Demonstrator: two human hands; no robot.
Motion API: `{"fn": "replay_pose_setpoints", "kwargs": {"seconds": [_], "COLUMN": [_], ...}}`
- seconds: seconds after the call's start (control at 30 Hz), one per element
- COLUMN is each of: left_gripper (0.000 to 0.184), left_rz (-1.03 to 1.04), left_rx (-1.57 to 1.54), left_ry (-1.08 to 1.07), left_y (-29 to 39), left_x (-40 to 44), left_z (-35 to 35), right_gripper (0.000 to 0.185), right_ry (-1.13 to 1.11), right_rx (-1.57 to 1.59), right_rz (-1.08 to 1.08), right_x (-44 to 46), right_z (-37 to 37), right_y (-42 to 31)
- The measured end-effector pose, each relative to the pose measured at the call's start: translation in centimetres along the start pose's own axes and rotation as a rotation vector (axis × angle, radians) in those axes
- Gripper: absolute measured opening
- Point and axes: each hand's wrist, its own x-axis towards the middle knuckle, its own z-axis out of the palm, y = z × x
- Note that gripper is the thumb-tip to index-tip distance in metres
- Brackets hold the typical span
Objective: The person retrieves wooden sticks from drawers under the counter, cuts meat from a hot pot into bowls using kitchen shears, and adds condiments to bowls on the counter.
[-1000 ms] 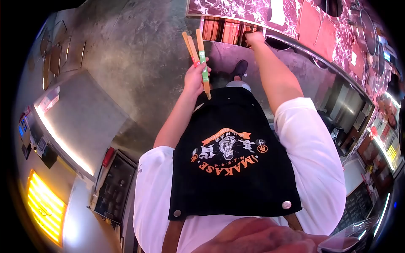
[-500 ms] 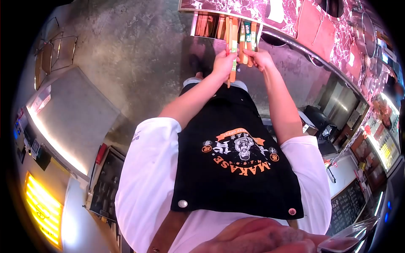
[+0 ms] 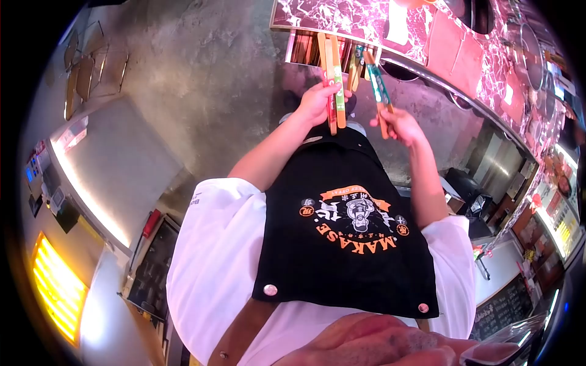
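Flat wooden sticks with red and green labels [image 3: 332, 73] are gripped in my left hand [image 3: 315, 104], fingers closed round them below an open drawer [image 3: 298, 63]. My right hand [image 3: 401, 125] is closed on the lower end of the teal-labelled wooden sticks [image 3: 376, 83], held apart to the right and tilted. Between the two bunches, more labelled wooden sticks [image 3: 354, 70] stand at the drawer's right end. Print on the labels is too small to read.
A pink marbled counter [image 3: 342, 18] runs along the top and right, with a pinkish board [image 3: 452, 49] on it. Metal-framed chairs [image 3: 85, 73] stand at the far left. A grey-topped table [image 3: 122, 165] with a lit edge is on the left.
My right hand has moved right and toward me, drawing the teal-labelled sticks away from the others. My left hand has shifted slightly left and down, and its sticks now show a red label.
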Motion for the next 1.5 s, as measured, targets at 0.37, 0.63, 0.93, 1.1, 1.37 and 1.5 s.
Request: {"fn": "replay_pose_setpoints", "kwargs": {"seconds": [0.37, 0.63, 0.93, 1.1, 1.37, 1.5], "left_gripper": [0.015, 0.040, 0.039, 0.039, 0.039, 0.042], "left_rz": [-0.079, 0.017, -0.019, 0.030, 0.058, -0.057], "left_rx": [0.064, 0.079, 0.198, 0.301, 0.260, 0.284], "left_ry": [-0.003, -0.044, -0.082, 0.071, 0.015, -0.361], "left_y": [2.1, 9.1, 7.9, 6.3, -1.8, -10.1], "left_x": [-0.4, -2.7, -1.3, 0.1, 0.3, 6.5], "left_z": [-1.1, -3.5, -0.3, 0.3, 12.2, 20.6], "right_gripper": [0.044, 0.048, 0.049, 0.044, 0.007, 0.012], "right_ry": [-0.186, 0.800, 0.754, 0.550, -0.120, -0.100], "right_rx": [0.120, -0.617, -0.391, -0.448, 0.356, 0.574], "right_rz": [-0.110, -0.153, -0.092, 0.020, -0.362, -0.440], "right_x": [1.0, 13.2, 13.2, 15.2, 4.1, -7.4], "right_z": [11.5, 5.5, 5.3, 3.8, -6.6, -16.5], "right_y": [-2.6, -3.1, -3.7, -4.1, 8.1, 16.5]}}
